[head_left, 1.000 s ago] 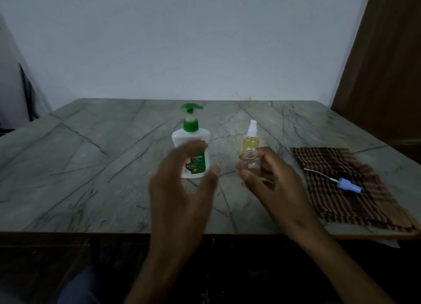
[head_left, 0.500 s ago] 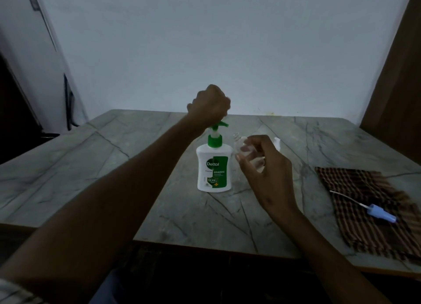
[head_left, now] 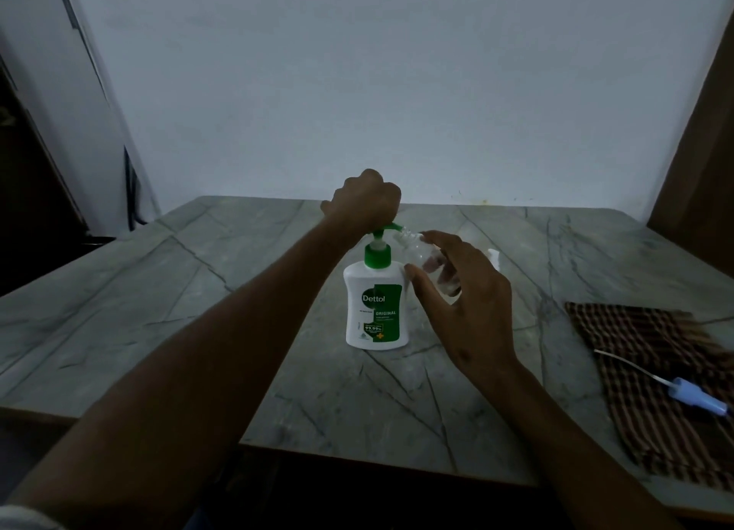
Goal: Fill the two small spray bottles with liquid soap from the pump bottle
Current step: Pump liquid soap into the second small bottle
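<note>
A white pump bottle (head_left: 375,307) with a green pump head stands upright at the middle of the stone table (head_left: 159,303). My left hand (head_left: 367,200) is closed as a fist on top of the pump head. My right hand (head_left: 456,291) holds a small clear spray bottle (head_left: 421,255) without its cap, tilted, with its open neck right at the green nozzle. Behind my right hand only the white tip of the second spray bottle (head_left: 493,256) shows.
A brown checked cloth (head_left: 655,370) lies at the right of the table. On it rests a loose blue spray cap (head_left: 693,396) with its thin white tube. A wooden panel rises at the far right, a white wall behind the table.
My left hand rose from in front of the pump bottle onto its pump head. My right hand lifted the clear bottle and tilted its neck to the nozzle. The view moved closer.
</note>
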